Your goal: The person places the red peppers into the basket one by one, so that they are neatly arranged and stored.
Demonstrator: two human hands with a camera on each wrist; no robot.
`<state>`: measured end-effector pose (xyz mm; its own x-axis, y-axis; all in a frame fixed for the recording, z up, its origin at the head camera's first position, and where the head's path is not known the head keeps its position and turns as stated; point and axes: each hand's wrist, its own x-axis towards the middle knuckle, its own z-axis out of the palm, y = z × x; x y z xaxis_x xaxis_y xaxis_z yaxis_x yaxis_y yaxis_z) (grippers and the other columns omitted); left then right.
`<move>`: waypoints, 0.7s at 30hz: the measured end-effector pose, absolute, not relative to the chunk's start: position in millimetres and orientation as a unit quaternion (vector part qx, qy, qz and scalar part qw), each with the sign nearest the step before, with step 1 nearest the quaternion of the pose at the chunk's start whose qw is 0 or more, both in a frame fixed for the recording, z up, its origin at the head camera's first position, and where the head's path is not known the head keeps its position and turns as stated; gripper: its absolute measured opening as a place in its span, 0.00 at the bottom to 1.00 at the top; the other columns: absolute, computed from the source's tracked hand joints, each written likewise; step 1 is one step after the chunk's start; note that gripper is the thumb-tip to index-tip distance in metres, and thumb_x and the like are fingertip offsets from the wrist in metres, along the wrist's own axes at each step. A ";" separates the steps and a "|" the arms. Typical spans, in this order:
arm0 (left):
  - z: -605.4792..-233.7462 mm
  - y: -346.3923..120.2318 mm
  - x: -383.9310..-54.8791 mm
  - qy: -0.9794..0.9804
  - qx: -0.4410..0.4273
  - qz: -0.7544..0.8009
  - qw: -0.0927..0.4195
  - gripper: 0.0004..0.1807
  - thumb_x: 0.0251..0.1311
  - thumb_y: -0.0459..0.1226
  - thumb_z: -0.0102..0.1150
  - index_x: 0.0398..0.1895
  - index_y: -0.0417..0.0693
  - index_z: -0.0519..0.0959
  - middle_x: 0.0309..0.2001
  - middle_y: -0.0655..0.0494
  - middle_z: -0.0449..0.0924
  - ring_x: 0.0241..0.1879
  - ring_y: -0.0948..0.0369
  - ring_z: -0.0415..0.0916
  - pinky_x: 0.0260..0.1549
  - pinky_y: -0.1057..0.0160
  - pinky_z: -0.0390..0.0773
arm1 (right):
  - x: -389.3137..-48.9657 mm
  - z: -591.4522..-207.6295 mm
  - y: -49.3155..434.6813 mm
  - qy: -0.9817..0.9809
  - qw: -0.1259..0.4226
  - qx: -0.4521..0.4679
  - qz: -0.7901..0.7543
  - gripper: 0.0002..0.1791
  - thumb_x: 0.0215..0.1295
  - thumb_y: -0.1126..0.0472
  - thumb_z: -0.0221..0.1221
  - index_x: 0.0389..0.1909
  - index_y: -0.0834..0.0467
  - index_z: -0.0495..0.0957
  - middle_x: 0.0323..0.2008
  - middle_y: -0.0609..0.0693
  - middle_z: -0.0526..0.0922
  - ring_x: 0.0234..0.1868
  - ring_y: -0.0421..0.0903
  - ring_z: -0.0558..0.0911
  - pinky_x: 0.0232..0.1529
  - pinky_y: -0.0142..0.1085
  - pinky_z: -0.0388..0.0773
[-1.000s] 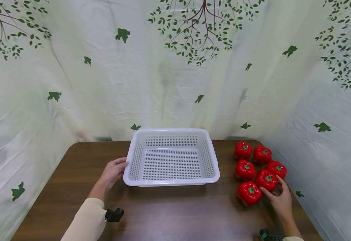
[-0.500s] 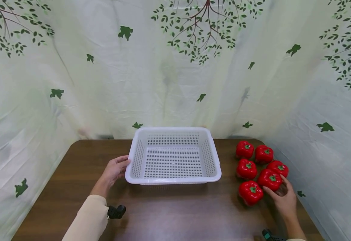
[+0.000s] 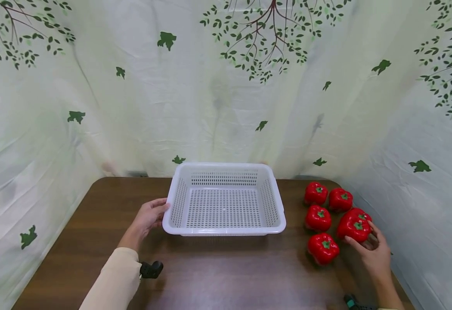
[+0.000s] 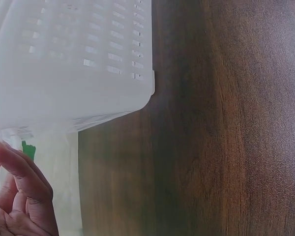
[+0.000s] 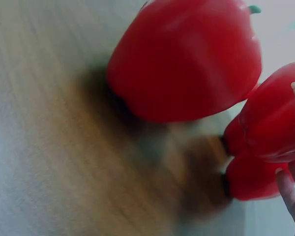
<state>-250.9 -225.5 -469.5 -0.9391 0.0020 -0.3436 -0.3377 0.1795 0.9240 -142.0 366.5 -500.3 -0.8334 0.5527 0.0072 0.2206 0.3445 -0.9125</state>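
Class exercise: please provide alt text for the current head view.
A person's right hand grips a glossy red bell pepper near five others on a brown wooden table; the left hand holds the rim of a white rectangular perforated plastic basket.

The basket (image 3: 224, 231) stood on the table (image 3: 230, 271) before the curtain (image 3: 210, 107), the left hand (image 3: 150, 218) at its left side. Right of it were six peppers (image 3: 318, 218): three front to back, one beside the rearmost, two nearer, the front one in the right hand (image 3: 375, 256).
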 end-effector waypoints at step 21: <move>-463.8 -222.3 -248.9 0.762 -0.109 0.625 0.132 0.28 0.69 0.44 0.52 0.68 0.39 0.64 0.54 0.40 0.76 0.39 0.56 0.78 0.36 0.61 0.79 | -163.9 -453.8 353.7 -0.849 0.157 -0.143 0.484 0.45 0.61 0.51 0.65 0.75 0.51 0.52 0.66 0.60 0.61 0.49 0.36 0.68 0.38 0.14 0.70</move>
